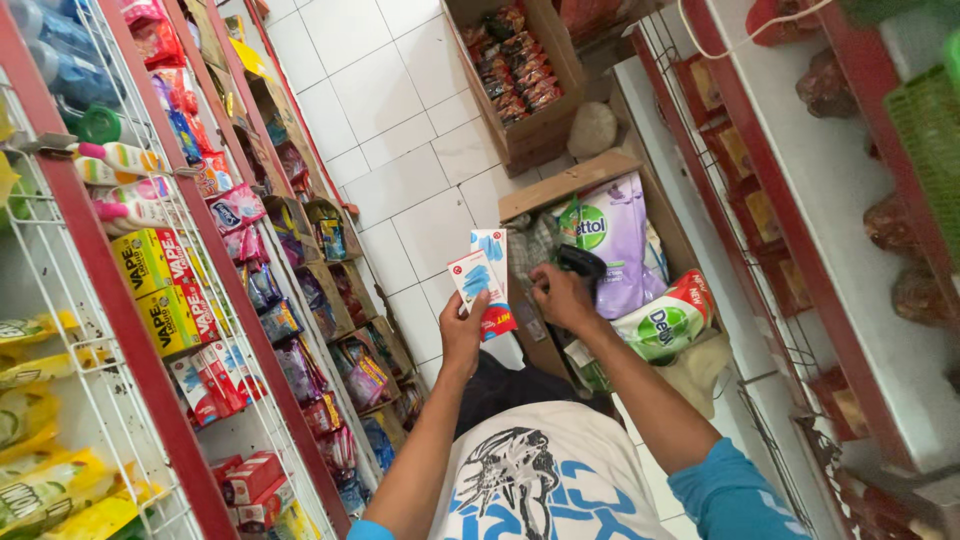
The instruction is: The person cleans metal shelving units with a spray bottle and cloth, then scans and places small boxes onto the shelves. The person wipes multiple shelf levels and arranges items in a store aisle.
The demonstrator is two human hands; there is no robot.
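My left hand (462, 333) holds up two small flat packets (484, 276), white with red and blue print, fanned apart above the floor. My right hand (562, 297) reaches into an open cardboard box (575, 182) on the floor and grips a dark object (582, 263) at the box's near edge. The box holds a purple refill pouch (618, 240) and a white, green and red pouch (665, 320).
A red-framed wire shelf rack (150, 330) with yellow boxes, red boxes and hanging sachets runs along the left. A white and red shelf unit (800, 200) lines the right. A second open carton of snack packs (520, 70) stands farther off on the white tile floor (400, 150).
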